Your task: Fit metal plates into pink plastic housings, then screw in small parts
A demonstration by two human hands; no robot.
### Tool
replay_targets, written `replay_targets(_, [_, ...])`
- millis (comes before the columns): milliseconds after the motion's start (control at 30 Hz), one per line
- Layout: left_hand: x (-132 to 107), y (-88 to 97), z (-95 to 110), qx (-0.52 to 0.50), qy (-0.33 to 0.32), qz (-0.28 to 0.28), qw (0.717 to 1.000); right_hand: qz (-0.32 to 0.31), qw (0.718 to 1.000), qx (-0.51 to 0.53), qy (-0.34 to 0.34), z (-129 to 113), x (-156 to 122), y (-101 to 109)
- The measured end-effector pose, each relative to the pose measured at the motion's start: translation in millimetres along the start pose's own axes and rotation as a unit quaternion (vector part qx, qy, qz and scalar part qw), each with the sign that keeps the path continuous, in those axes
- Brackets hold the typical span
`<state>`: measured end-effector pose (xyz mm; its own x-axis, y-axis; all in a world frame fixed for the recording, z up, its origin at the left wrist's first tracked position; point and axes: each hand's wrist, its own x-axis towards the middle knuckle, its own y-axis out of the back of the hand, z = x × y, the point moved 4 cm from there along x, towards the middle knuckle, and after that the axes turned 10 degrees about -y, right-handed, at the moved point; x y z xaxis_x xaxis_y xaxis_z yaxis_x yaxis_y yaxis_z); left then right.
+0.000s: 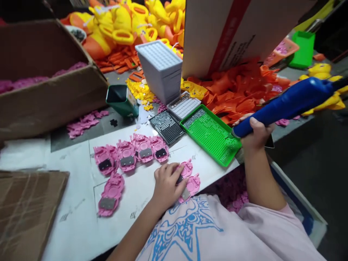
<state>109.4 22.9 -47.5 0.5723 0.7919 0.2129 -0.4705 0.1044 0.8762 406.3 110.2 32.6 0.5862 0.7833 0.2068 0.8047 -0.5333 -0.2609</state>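
My left hand (166,184) rests palm down on the white table, pressing on two pink plastic toy parts (190,179) near the front edge. My right hand (254,133) grips a blue electric screwdriver (288,105), its tip over the near corner of a green screw tray (210,135). A row of several pink parts with dark and grey inserts (130,155) lies left of my left hand. One more pink part (110,194) sits nearer the front.
A black screw tray (167,127) and a grey tray (183,106) lie behind the green one. Stacked grey trays (160,70), a green cup (122,99), a cardboard box of pink parts (49,72), orange parts (239,90) and yellow toy shells (130,21) crowd the back.
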Motion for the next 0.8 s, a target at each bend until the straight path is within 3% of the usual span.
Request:
replay_targets(100, [-1,0.1,0,0.012,-0.004,0.008,1.0,0.031,0.999,0.018,-0.001,12,12,11])
replay_targets(367, [2,0.6,-2,0.026,-0.012,0.022,0.999,0.044,0.999,0.016,-0.024,33,14,19])
replay_targets(800, [1,-0.1,-3,0.019,-0.021,0.02,0.999,0.019,0.999,-0.007,-0.031,33,16,17])
